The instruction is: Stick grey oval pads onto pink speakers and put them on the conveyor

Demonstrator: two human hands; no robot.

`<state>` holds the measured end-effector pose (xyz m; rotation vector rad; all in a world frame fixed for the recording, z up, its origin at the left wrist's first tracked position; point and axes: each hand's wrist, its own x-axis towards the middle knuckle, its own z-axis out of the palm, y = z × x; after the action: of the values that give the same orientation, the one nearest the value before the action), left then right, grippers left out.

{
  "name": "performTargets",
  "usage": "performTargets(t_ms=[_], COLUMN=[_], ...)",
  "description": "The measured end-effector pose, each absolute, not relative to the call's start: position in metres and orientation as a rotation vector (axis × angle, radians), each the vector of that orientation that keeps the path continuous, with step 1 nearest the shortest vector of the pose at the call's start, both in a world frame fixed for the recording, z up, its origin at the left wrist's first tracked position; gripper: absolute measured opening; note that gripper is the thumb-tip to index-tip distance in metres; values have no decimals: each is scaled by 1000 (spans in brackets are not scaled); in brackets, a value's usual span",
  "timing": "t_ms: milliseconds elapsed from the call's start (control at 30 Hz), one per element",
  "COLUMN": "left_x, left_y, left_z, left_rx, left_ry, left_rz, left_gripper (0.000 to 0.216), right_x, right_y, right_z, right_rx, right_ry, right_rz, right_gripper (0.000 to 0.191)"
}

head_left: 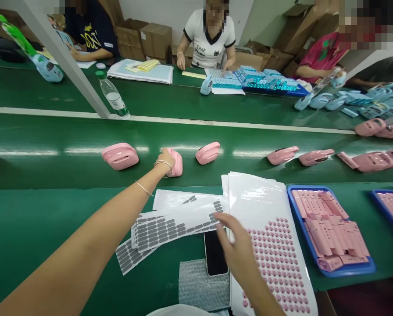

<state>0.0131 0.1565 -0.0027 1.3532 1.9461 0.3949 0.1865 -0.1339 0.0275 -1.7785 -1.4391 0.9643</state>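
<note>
My left hand (165,161) reaches across to the far green strip and grips a glossy pink plastic housing (176,163); part of the housing is hidden behind the fingers. Two more pink housings flank it, a larger one (120,156) to the left and a smaller one (208,153) to the right. My right hand (235,240) hovers, slightly blurred, with thumb and fingers apart and nothing visible in it. Below it lie sheets of grey oval stickers (160,230) and a white sheet of round pink stickers (275,259).
A black phone (215,254) lies on bubble wrap (196,285). To the right, a blue tray (351,272) holds pink parts. More pink housings (316,157) line the strip. A bottle (116,98) stands by the metal post. Across the table, several people handle light-blue parts (265,79).
</note>
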Motion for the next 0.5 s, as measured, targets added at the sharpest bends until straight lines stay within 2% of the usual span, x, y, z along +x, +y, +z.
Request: performTargets(t_ms=[133,200,300,500], left_x=[-15,-29,-48,-84], left_y=[130,102,49,-52], left_z=[-6,-5,2,1], left_rx=[1104,954,729,395], left_ry=[1797,1705,1559,1428], left_rz=[571,676,770,865], left_gripper=[32,37,52,68], right_x=[198,197,195,203], right_y=[-111,-111,-110,-92], right_z=[-52,-73,-81,-94], right_rx=[-1836,-1840,-1870,-1977], right_ry=[-1599,-1652,-1647,-1520], right_rz=[850,812,709,490], right_gripper=[32,35,34,23])
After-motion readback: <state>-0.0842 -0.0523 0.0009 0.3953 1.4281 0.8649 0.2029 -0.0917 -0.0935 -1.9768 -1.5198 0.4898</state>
